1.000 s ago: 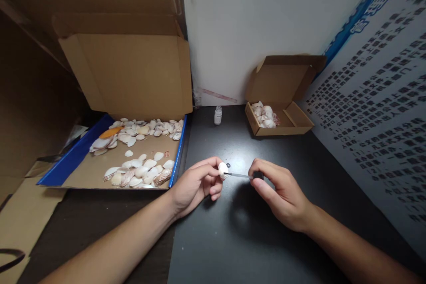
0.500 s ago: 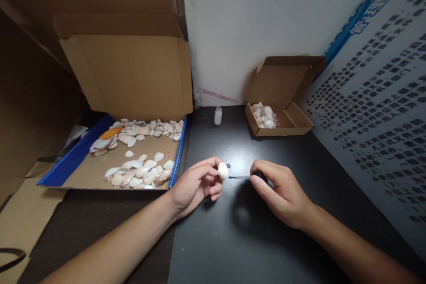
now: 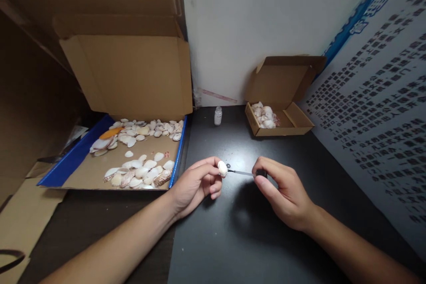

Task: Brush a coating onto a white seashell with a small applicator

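Between the thumb and fingertips of my left hand [image 3: 199, 182] is a small white ribbed seashell [image 3: 222, 169], held above the dark table. My right hand [image 3: 282, 188] is closed around the black cap of a thin applicator brush [image 3: 242, 172]. The brush's grey stem points left, and its dark tip is at the shell's right edge; whether it touches I cannot tell. A tiny dark ring [image 3: 228, 166] shows just behind the shell. Farther back stands a small glass bottle [image 3: 218, 116] with no cap on it.
To the left lies an open cardboard box [image 3: 83, 173] with blue sides, with many seashells [image 3: 143, 171] in two groups. A smaller open box [image 3: 282, 132] with shells [image 3: 266, 117] stands at back right. A white wall and a printed panel [image 3: 382, 97] bound the table.
The brush in my right hand has shifted slightly up along the shell's edge, and more of its stem shows. The shell in my left hand has turned a little.
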Available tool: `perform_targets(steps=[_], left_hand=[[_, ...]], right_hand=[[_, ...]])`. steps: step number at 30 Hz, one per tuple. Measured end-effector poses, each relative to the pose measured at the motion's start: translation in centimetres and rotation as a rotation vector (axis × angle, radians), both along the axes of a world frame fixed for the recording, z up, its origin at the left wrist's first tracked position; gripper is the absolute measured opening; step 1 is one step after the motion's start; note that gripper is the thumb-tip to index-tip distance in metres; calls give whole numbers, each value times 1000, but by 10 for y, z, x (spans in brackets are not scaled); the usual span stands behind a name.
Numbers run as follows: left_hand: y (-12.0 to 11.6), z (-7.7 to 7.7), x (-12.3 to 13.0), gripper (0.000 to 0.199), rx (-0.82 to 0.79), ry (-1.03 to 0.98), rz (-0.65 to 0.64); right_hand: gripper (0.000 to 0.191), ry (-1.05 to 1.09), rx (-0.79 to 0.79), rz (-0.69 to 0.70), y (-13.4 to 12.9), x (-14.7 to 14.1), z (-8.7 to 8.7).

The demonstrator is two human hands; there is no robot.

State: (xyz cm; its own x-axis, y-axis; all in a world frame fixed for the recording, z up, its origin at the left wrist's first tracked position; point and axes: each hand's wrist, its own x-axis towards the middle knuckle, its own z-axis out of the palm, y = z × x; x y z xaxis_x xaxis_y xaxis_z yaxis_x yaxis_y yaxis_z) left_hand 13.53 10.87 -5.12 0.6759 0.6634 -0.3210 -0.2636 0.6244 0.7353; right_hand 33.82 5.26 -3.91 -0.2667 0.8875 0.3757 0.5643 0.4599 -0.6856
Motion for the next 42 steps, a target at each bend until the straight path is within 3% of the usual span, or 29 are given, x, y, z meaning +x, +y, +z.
perform_targets(steps=[3, 8, 14, 18, 23, 29, 34, 39, 42], left_hand=[[0, 0, 1, 2, -2, 1, 11], [1, 0, 2, 1, -9, 9, 50], [0, 2, 2, 3, -5, 15, 44], [0, 2, 2, 3, -2, 20, 45], [0, 2, 1, 3, -5, 18, 35], [0, 4, 1, 2, 2, 16, 42], [0, 3, 2, 3, 4, 18, 33], [0, 0, 1, 2, 14, 22, 24], [0, 1, 1, 3, 22, 24, 10]], right_hand=[[18, -19, -38, 55, 0, -1, 0], [24, -43, -15, -43, -1, 0, -1], [16, -31, -13, 51, 0, -2, 0], [22, -63, -14, -41, 0, -1, 1], [16, -27, 4, 42, -1, -1, 1], [25, -71, -8, -51, 0, -2, 1], [17, -33, 11, 16, 0, -1, 1], [25, -76, -14, -90, 0, -1, 1], [20, -19, 5, -37, 0, -1, 1]])
